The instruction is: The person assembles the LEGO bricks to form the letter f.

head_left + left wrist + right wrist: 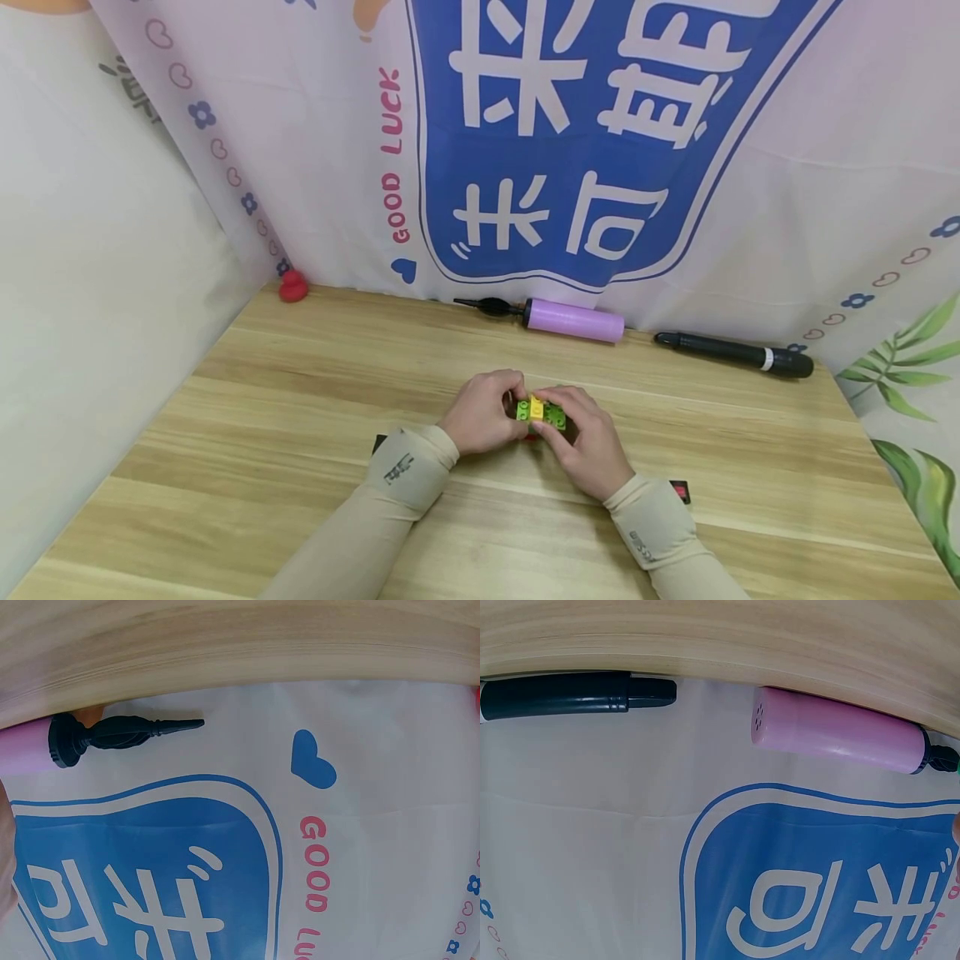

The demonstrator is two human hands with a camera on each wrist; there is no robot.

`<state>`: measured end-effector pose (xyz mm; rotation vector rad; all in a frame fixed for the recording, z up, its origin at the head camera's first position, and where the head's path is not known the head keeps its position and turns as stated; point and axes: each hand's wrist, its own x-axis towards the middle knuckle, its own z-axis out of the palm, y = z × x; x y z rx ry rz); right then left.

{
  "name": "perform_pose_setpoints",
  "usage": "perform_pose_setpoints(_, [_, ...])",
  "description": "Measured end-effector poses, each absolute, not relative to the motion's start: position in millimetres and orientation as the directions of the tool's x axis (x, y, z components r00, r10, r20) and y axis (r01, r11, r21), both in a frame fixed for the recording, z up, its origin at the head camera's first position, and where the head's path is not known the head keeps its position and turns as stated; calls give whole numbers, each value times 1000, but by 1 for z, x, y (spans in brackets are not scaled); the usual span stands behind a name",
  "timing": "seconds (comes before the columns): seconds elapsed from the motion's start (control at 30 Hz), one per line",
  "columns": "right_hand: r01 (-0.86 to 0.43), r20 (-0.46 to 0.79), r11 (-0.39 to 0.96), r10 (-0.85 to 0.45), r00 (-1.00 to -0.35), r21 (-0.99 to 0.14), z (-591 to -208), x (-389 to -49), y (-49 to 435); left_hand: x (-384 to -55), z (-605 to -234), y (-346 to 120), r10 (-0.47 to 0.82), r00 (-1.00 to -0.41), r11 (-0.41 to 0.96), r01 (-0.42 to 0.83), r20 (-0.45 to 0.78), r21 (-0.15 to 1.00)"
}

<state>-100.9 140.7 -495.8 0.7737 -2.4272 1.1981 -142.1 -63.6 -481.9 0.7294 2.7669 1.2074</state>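
A small cluster of toy building bricks sits between both hands in the head view, low over the middle of the table. In it a yellow brick (537, 408) lies across studded green bricks (556, 417), with a bit of red showing beneath. My left hand (483, 414) grips the cluster's left side, its fingers curled around the green part. From the right, my right hand (592, 446) pinches the yellow brick, thumb at the near end and index finger at the far end. Fingers hide much of the cluster. Only slivers of the hands enter the wrist views.
Along the table's back edge lie a purple hand pump (574, 320) with a black nozzle and a black cylindrical tool (735, 353) with a white band. A red rubber duck (293, 286) stands at the back left corner. Behind hangs a printed cloth (337, 167).
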Motion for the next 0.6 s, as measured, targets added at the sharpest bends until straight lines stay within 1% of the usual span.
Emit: perform_pose_setpoints(0.6, [-603, 510, 502, -326, -796, -620, -497, -102, 141, -142, -481, -63, 427, -894, 591, 393, 140, 705])
